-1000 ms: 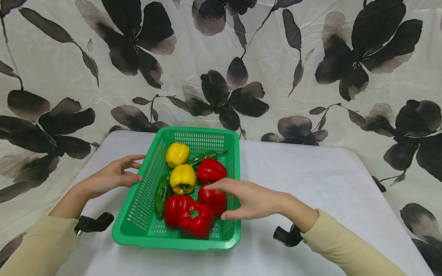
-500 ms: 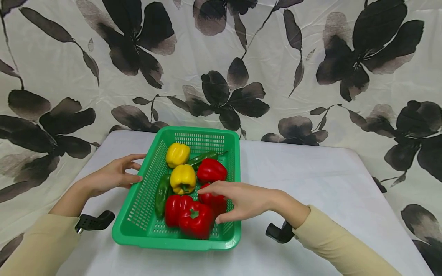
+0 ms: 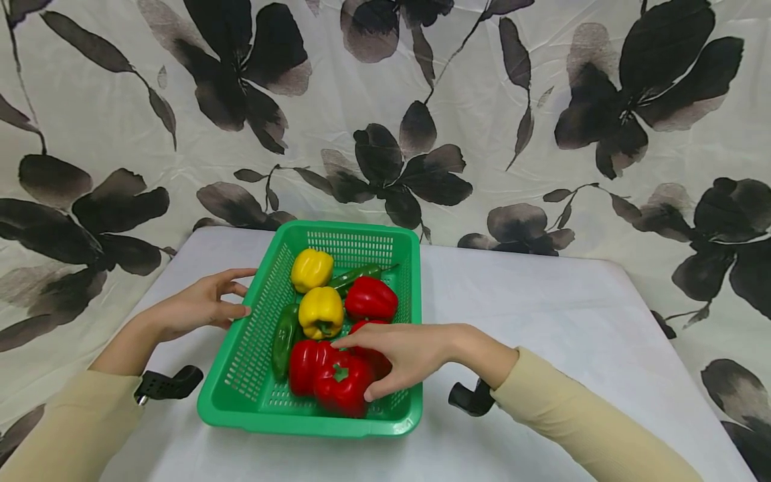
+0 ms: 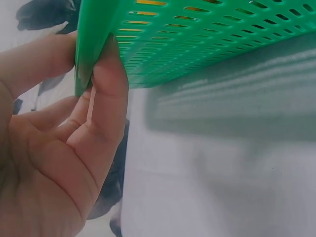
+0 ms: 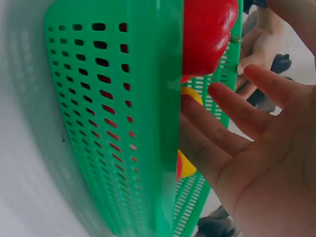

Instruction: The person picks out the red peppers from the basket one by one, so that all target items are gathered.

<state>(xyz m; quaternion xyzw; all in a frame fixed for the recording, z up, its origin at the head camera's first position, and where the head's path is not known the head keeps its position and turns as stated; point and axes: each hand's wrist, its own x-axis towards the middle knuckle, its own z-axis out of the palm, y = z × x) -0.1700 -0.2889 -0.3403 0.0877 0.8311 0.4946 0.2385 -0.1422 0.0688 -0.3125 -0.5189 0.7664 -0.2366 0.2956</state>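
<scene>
A green plastic basket [image 3: 231, 402] holds several red bell peppers, two yellow bell peppers [image 3: 321, 312] and two long green peppers [image 3: 285, 343]. My left hand [image 3: 195, 309] pinches the basket's left rim; the left wrist view has the rim between its fingers [image 4: 109, 94]. Over the basket's right side reaches my right hand [image 3: 409, 355], fingers spread and extended. Its fingertips hover by the front red bell pepper [image 3: 342, 385], and contact is hard to tell. Another red bell pepper [image 3: 376, 358] is partly hidden under this hand. In the right wrist view the fingers [image 5: 237, 111] hold nothing.
A white-covered table [image 3: 530, 321] bears the basket. Behind it hangs a pale cloth [image 3: 482, 134] with dark flowers. One more red bell pepper [image 3: 371, 298] lies near the basket's right wall. Black camera mounts [image 3: 472, 398] sit on both wrists.
My right hand has moved left and slightly toward me, from above the right-hand red bell pepper to the front one. The left hand stays at the rim.
</scene>
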